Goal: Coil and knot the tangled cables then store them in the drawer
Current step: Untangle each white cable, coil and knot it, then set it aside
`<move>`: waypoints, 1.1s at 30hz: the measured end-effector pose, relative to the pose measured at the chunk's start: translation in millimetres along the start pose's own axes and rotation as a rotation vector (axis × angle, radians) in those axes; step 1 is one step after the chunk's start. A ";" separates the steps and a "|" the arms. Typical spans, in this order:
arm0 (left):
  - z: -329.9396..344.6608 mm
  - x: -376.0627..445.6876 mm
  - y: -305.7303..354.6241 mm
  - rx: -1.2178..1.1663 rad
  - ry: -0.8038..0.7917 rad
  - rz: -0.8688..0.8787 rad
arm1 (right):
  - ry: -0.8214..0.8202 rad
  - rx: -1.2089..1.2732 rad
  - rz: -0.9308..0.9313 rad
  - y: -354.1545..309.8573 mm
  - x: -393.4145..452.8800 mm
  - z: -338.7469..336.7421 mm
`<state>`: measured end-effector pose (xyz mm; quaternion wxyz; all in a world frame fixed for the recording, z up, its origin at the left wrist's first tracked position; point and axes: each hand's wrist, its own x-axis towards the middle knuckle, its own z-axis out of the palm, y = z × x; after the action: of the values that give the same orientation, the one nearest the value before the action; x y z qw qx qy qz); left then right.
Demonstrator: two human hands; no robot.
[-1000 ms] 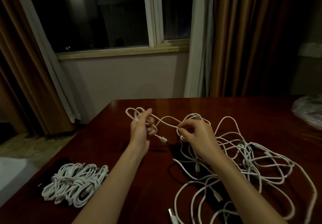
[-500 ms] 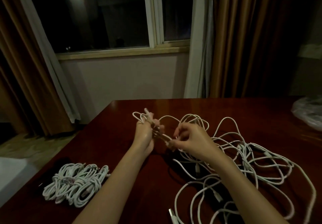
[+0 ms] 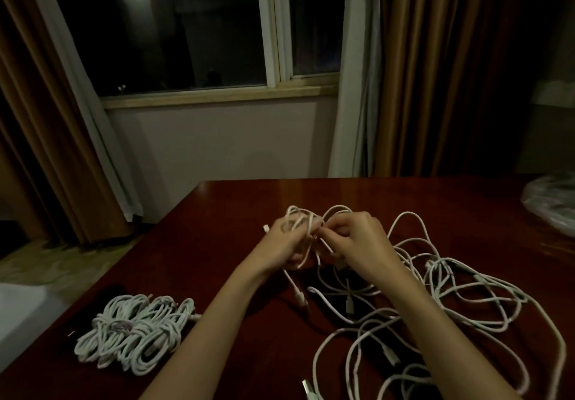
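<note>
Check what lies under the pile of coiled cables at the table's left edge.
The coiled cables lie on the table. A dark flat thing pokes out behind them; what it is, and how far underneath it reaches, is hidden.

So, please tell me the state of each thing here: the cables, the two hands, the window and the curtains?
Cable in the hands: partly coiled, held above the table.
Loose cables: tangled, lying on the table.
Cable bundles: coiled, lying at the table's left.
Left hand: grip closed round the coil.
Right hand: pinching the cable.
Window: looks closed, dark outside.
Curtains: drawn aside.
</note>
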<state>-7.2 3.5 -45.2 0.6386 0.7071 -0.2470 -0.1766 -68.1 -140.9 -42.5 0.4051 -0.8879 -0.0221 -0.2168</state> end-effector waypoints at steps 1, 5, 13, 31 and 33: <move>1.8 -1.2 0.8 0.012 -0.054 -0.027 | 0.020 0.031 0.017 -0.4 0.1 -1.7; -4.1 -5.7 3.8 -0.119 -0.103 -0.129 | -0.053 0.327 0.117 0.0 1.8 -9.2; -25.5 7.5 -0.6 -0.840 0.260 0.032 | -0.204 0.342 0.147 5.7 1.5 -13.9; 11.1 -0.8 -5.4 -0.130 0.001 0.098 | 0.161 0.658 0.034 -13.8 -2.1 -11.9; 12.9 0.6 -4.3 -0.148 0.048 0.125 | 0.170 0.684 0.040 -10.9 -1.1 -11.1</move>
<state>-13.5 -7.1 -51.0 0.7045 0.6453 -0.2615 -0.1374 -75.5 -141.5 -28.8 0.6834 -0.6799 -0.0424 -0.2623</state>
